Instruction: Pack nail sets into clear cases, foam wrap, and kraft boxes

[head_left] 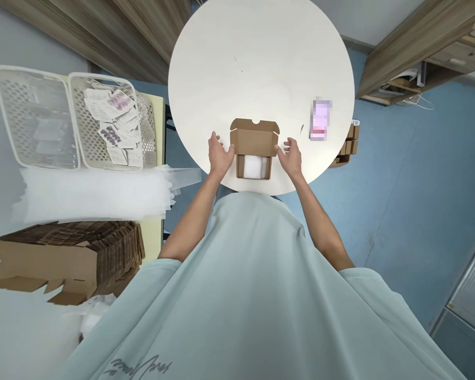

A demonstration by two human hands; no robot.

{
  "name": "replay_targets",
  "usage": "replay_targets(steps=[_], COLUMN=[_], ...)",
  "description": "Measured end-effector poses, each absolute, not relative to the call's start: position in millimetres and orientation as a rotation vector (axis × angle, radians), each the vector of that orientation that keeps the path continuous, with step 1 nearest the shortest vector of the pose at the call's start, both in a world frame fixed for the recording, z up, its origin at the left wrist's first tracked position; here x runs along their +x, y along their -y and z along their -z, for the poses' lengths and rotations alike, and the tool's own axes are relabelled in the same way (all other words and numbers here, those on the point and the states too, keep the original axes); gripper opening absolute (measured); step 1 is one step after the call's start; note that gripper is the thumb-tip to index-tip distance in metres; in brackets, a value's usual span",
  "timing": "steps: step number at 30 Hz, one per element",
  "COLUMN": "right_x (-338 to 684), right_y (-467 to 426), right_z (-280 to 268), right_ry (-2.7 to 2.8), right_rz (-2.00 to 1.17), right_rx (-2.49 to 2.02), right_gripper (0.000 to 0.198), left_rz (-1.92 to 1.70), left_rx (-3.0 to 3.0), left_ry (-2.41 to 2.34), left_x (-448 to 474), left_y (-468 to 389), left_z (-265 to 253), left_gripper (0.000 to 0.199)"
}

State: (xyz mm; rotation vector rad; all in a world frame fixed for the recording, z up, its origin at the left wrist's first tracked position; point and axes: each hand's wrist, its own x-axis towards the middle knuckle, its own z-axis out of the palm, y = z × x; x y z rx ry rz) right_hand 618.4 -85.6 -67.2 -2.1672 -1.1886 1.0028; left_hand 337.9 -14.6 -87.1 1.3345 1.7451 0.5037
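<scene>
On the near part of the round white table (261, 68) stands a small brown cardboard box (255, 142) with its lid raised, the lid's side flaps and notched front tab showing. Inside lies a white wrapped item (254, 167), whose contents I cannot make out. My left hand (220, 155) is at the lid's left edge, its thumb close to the cardboard and its fingers apart. At the right edge of the lid is my right hand (290, 158), fingers spread and thumb near the side flap. Neither hand is wrapped around anything.
A blurred pinkish rectangular object (320, 120) lies at the table's right. To the left are white baskets (73, 121) with printed cards and clear packets, a stack of white sheets (95, 194) and flattened cardboard boxes (63, 258). Small brown boxes (349, 145) sit beyond the table's right edge.
</scene>
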Motion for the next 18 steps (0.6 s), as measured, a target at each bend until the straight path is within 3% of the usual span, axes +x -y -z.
replay_targets(steps=[4, 9, 14, 18], right_x=[619, 610, 609, 612], right_y=[62, 53, 49, 41], right_z=[81, 77, 70, 63], right_ry=[1.113, 1.071, 1.056, 1.139], right_rz=[-1.188, -1.293, -1.333, -1.309], right_rx=[-2.070, -1.980, -1.956, -1.943], right_gripper=[0.093, 0.107, 0.113, 0.104], left_rz=[-0.461, -0.410, -0.450, -0.488], left_rx=[1.249, 1.234, 1.211, 1.228], left_ry=[-1.636, -1.586, -1.520, -1.495], left_x=[346, 353, 354, 353], left_y=[-13, -19, -18, -23], left_z=[85, 73, 69, 72], left_gripper=[0.106, 0.107, 0.101, 0.093])
